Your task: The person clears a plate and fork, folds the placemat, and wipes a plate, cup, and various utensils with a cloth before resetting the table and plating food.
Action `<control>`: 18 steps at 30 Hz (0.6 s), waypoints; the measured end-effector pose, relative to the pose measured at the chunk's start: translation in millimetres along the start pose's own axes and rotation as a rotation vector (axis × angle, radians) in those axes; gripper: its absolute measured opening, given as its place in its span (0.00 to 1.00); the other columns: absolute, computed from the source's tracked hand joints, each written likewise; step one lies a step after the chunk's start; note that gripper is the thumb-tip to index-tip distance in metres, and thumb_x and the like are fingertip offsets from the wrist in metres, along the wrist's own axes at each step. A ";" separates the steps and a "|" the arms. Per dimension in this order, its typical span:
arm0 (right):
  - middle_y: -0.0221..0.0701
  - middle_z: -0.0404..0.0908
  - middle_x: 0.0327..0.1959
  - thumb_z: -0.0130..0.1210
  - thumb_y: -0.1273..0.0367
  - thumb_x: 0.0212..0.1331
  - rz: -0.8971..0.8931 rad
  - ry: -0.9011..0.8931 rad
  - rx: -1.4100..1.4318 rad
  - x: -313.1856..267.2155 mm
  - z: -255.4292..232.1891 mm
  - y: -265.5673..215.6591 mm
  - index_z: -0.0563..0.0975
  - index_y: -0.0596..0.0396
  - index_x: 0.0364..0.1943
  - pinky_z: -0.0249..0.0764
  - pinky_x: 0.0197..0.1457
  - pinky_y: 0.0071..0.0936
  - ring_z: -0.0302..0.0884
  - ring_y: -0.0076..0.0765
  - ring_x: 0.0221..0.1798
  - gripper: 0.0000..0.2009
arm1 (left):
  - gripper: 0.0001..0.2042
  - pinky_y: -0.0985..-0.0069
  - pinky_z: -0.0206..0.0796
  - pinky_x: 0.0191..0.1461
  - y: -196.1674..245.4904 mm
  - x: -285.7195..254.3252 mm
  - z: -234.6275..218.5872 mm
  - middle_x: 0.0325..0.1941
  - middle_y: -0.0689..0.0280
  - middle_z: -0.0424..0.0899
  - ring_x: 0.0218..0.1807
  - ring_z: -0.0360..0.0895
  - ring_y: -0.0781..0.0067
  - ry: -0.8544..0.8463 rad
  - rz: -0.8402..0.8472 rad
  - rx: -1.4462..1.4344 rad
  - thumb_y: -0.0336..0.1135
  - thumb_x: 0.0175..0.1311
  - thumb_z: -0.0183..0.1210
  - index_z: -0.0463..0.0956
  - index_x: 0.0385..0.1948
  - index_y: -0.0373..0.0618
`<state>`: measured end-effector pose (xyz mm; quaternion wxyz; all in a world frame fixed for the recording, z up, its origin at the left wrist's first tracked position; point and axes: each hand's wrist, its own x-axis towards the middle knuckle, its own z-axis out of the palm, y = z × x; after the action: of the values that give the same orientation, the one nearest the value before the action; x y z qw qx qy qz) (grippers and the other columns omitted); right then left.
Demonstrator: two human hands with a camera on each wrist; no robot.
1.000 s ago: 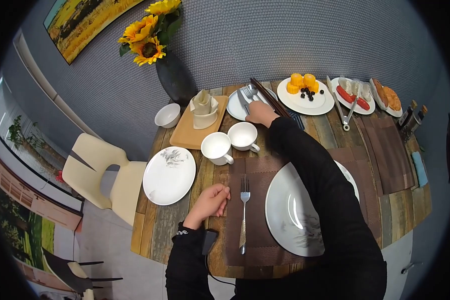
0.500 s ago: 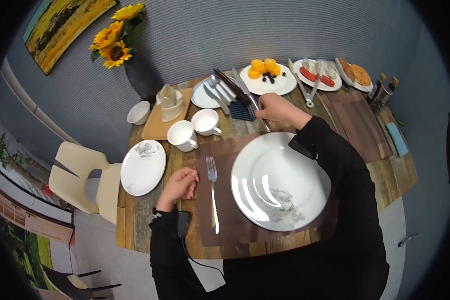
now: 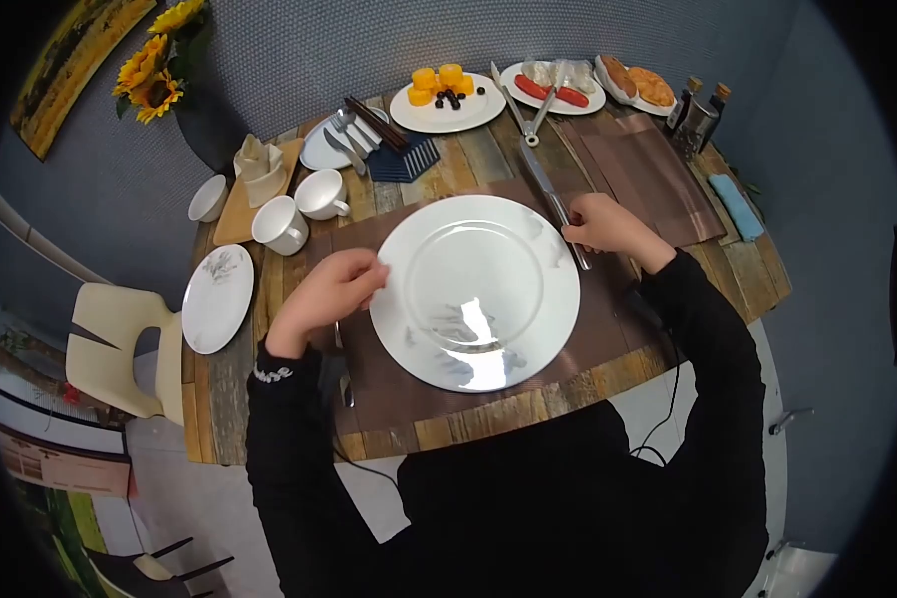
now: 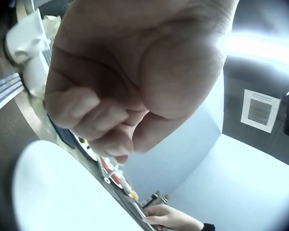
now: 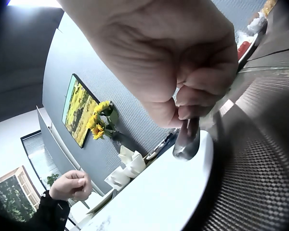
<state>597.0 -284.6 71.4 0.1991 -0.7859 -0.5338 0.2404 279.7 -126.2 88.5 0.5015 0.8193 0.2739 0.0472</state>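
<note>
In the head view, my right hand (image 3: pixel 613 231) grips the handle of a table knife (image 3: pixel 541 175), just right of the large white plate (image 3: pixel 460 277). The knife's blade points away from me; the handle end (image 5: pixel 187 147) shows below my fingers in the right wrist view. My left hand (image 3: pixel 334 294), fingers loosely curled around nothing, is over the plate's left rim area. Beneath that hand and forearm a fork (image 3: pixel 347 391) is mostly hidden. Plate and fork are on a brown placemat (image 3: pixel 394 404).
Two white cups (image 3: pixel 280 225), a wooden tray (image 3: pixel 234 221) and a smaller plate (image 3: pixel 217 299) are at the left. Behind are a cutlery plate (image 3: pixel 319 151), a fruit plate (image 3: pixel 448 118) and tongs (image 3: pixel 533 135). A folded placemat (image 3: pixel 648 179) and blue cloth (image 3: pixel 736 207) lie at the right.
My right hand has left the cutlery plate and brought the knife to the large plate's right side. My left hand has moved toward the plate's left rim, over the fork. The head view has shifted.
</note>
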 end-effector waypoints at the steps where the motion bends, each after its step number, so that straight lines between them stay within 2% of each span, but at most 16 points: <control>1: 0.33 0.71 0.10 0.52 0.70 0.43 0.004 -0.005 0.001 -5.3 0.7 3.4 0.70 0.64 0.18 0.66 0.16 0.24 0.71 0.27 0.13 0.09 | 0.11 0.85 0.55 0.20 15.2 4.1 10.0 0.14 0.72 0.69 0.16 0.64 0.85 -0.036 0.014 0.045 0.38 0.60 0.49 0.71 0.23 0.40; 4: 0.37 0.73 0.10 0.52 0.70 0.41 0.056 0.020 0.035 -16.8 1.2 10.9 0.71 0.66 0.15 0.69 0.17 0.24 0.73 0.29 0.14 0.10 | 0.10 0.85 0.60 0.23 44.2 17.4 41.8 0.19 0.69 0.74 0.21 0.68 0.84 -0.145 0.123 0.153 0.37 0.60 0.48 0.73 0.28 0.39; 5: 0.37 0.73 0.10 0.52 0.70 0.41 0.077 0.000 0.007 -19.0 0.9 13.1 0.71 0.66 0.14 0.69 0.17 0.23 0.73 0.29 0.14 0.10 | 0.11 0.82 0.63 0.27 54.4 20.7 52.5 0.20 0.67 0.75 0.23 0.71 0.82 -0.182 0.178 0.213 0.36 0.60 0.48 0.73 0.29 0.37; 6: 0.36 0.73 0.10 0.52 0.70 0.41 0.098 -0.021 -0.021 -21.1 1.0 15.0 0.71 0.65 0.13 0.69 0.17 0.23 0.73 0.29 0.13 0.11 | 0.11 0.79 0.64 0.30 56.7 27.4 63.9 0.22 0.64 0.76 0.24 0.73 0.76 -0.185 0.329 0.340 0.36 0.59 0.49 0.74 0.28 0.37; 8: 0.36 0.73 0.09 0.52 0.69 0.41 0.093 -0.030 -0.034 -26.3 2.2 18.1 0.71 0.65 0.12 0.69 0.17 0.23 0.73 0.29 0.13 0.11 | 0.11 0.73 0.64 0.33 68.6 35.0 86.2 0.23 0.59 0.77 0.26 0.74 0.65 -0.224 0.419 0.397 0.36 0.58 0.48 0.74 0.28 0.37; 11: 0.37 0.73 0.09 0.52 0.69 0.41 0.094 -0.042 -0.048 -33.1 5.0 19.7 0.70 0.65 0.11 0.69 0.16 0.23 0.73 0.30 0.12 0.12 | 0.11 0.66 0.63 0.35 79.4 44.4 117.5 0.25 0.53 0.75 0.29 0.72 0.53 -0.254 0.551 0.472 0.36 0.57 0.47 0.74 0.26 0.37; 15: 0.38 0.73 0.09 0.52 0.67 0.41 0.118 -0.080 -0.087 -40.4 7.3 19.4 0.71 0.65 0.11 0.70 0.18 0.26 0.73 0.33 0.13 0.13 | 0.11 0.65 0.63 0.35 91.5 53.5 156.7 0.24 0.53 0.75 0.30 0.72 0.53 -0.319 0.563 0.521 0.36 0.57 0.47 0.73 0.24 0.37; 16: 0.38 0.73 0.09 0.52 0.67 0.41 0.117 -0.082 -0.089 -41.3 6.7 18.2 0.71 0.65 0.11 0.70 0.18 0.26 0.73 0.33 0.13 0.13 | 0.10 0.66 0.64 0.35 88.4 56.3 167.5 0.25 0.53 0.74 0.31 0.72 0.54 -0.276 0.640 0.524 0.34 0.55 0.47 0.72 0.25 0.36; 17: 0.38 0.73 0.09 0.51 0.66 0.42 0.095 -0.093 -0.202 -42.2 6.0 16.6 0.72 0.64 0.11 0.71 0.21 0.28 0.73 0.35 0.13 0.14 | 0.09 0.67 0.64 0.36 84.8 58.6 177.5 0.25 0.53 0.74 0.31 0.72 0.54 -0.232 0.717 0.527 0.32 0.54 0.47 0.71 0.26 0.35; 18: 0.38 0.73 0.10 0.50 0.64 0.43 0.073 -0.104 -0.313 -42.9 5.9 15.6 0.73 0.64 0.11 0.72 0.24 0.30 0.74 0.37 0.14 0.15 | 0.09 0.67 0.64 0.36 81.3 60.7 186.6 0.25 0.53 0.74 0.31 0.72 0.54 -0.230 0.717 0.523 0.32 0.54 0.47 0.71 0.26 0.35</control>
<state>591.6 -329.8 64.9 0.0372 -0.8126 -0.5454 0.2018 429.3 -272.8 53.5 0.2568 0.9614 -0.0815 0.0556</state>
